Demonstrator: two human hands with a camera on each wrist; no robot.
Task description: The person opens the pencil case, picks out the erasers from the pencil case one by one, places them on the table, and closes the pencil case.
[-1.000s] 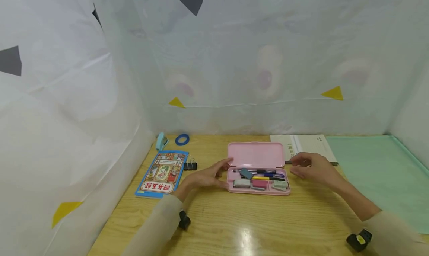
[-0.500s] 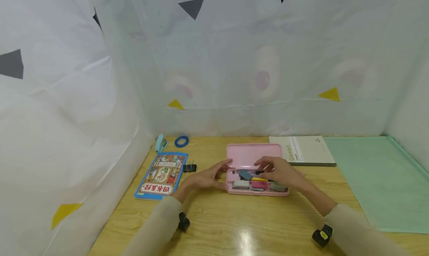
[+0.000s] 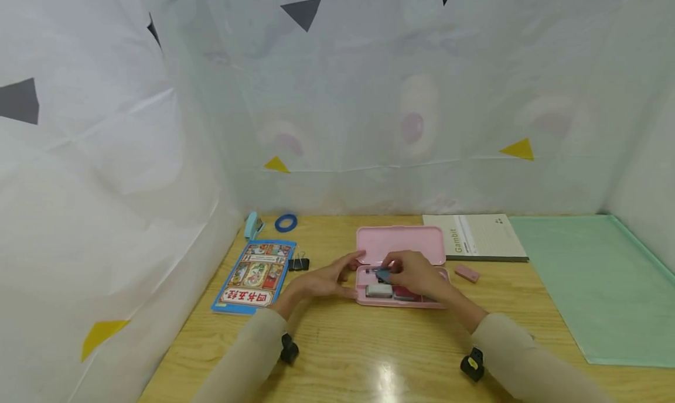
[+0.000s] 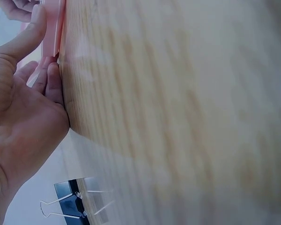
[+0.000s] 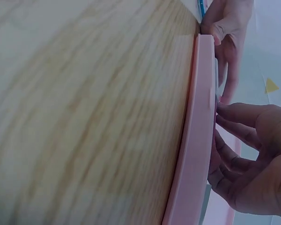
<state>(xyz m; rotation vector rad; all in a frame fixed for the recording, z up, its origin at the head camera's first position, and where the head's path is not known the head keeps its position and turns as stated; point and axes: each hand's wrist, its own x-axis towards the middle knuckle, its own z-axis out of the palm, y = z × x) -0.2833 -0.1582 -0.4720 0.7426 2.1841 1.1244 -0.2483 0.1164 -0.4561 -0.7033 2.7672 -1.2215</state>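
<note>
An open pink pencil case [image 3: 401, 243] lies on the wooden table. My left hand [image 3: 324, 279] holds its left end, the thumb at the front corner and the other fingers farther back. Over the case, my right hand [image 3: 416, 272] pinches a blue-grey eraser [image 3: 383, 275] with thumb and fingertips. A whitish eraser [image 3: 379, 290] and a dark pink one [image 3: 405, 294] sit in the front compartments. Most of the pens are hidden by my right hand. In the right wrist view, the case's pink side wall [image 5: 196, 126] hides the held eraser. A small pink eraser [image 3: 467, 273] lies on the table, right of the case.
To the left are a blue-edged picture book [image 3: 255, 274], a black binder clip [image 3: 299, 264], a light-blue stapler [image 3: 254, 225] and a blue tape ring [image 3: 286, 222]. A Gambit notebook [image 3: 482, 236] lies behind right, beside a green translucent mat [image 3: 596, 286].
My right hand has moved left from beside the case to over it and now pinches the blue-grey eraser. The pink eraser on the table has come into sight. The left hand stays put.
</note>
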